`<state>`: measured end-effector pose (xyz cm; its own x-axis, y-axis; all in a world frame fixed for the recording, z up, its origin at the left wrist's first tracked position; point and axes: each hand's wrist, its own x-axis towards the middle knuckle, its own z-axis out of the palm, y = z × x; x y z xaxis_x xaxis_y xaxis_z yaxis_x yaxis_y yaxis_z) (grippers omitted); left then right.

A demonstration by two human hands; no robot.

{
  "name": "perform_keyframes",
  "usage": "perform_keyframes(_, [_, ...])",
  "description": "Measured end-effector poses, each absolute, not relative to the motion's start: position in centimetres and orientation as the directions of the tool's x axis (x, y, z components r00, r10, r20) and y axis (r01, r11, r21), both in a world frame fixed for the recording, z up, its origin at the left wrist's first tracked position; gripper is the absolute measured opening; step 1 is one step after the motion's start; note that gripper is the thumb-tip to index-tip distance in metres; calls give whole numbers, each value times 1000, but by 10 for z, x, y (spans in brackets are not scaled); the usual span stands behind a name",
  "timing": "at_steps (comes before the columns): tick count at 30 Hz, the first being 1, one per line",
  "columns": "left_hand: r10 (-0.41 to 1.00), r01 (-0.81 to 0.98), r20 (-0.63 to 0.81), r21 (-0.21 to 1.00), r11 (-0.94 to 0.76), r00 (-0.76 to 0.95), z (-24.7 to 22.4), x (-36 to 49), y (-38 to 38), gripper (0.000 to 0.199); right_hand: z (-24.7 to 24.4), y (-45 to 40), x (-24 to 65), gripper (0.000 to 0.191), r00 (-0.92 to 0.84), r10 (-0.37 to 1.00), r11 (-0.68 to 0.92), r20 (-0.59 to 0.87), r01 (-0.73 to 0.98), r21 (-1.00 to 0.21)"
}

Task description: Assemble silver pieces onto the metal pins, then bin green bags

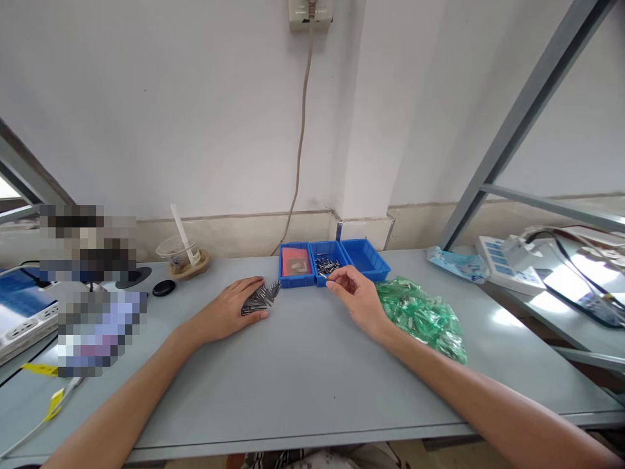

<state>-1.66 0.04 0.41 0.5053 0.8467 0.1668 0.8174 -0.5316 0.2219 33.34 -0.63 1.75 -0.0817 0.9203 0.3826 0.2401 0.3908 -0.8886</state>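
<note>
Three blue bins [297, 283] stood in a row on one grey table [303, 384]; the left held one red packet [295, 255], the middle a batch of metal pins [324, 265]. One pin pile [262, 298], slender, dark and shiny, too many to count, lay on the table against the left hand [229, 307], its fingers and thumb spread around it. The right hand [355, 296] pinched one thin pin [323, 275] at the middle bin's front. One green plastic heap [422, 319] lay beside that wrist.
</note>
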Motion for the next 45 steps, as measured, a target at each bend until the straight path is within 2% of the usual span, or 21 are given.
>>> perform_keyframes(5, [841, 812, 176, 221, -541, 512, 4, -17, 0, 78, 18, -6, 334, 28, -14, 926, 370, 377, 220, -903])
perform_keyframes(10, [842, 812, 171, 223, -540, 512, 5, -16, 0, 78, 19, -2, 337, 35, 38, 944, 321, 327, 111, -940])
perform_keyframes(17, [839, 810, 180, 223, -543, 514, 4, -18, 1, 79, 20, -1, 335, 40, -5, 975, 222, 223, -26, -975])
perform_keyframes(20, [836, 806, 178, 225, -548, 519, 4, -18, 1, 79, 19, -3, 334, 37, -48, 972, 228, 229, -12, -974])
perform_keyframes(25, [837, 807, 175, 224, -546, 518, 3, -18, 1, 79, 14, -4, 333, 24, -129, 949, 306, 289, 140, -942])
perform_keyframes(30, [831, 803, 194, 218, -554, 521, 2, -19, 2, 79, 10, -4, 333, 21, -198, 935, 327, 293, 170, -930])
perform_keyframes(38, [831, 801, 193, 224, -555, 522, 2, -20, 3, 79, 19, -5, 334, 28, -173, 936, 335, 308, 159, -929])
perform_keyframes(45, [843, 813, 157, 221, -538, 515, 2, -19, 3, 79, 20, -5, 334, 39, -198, 960, 204, 199, 2, -979])
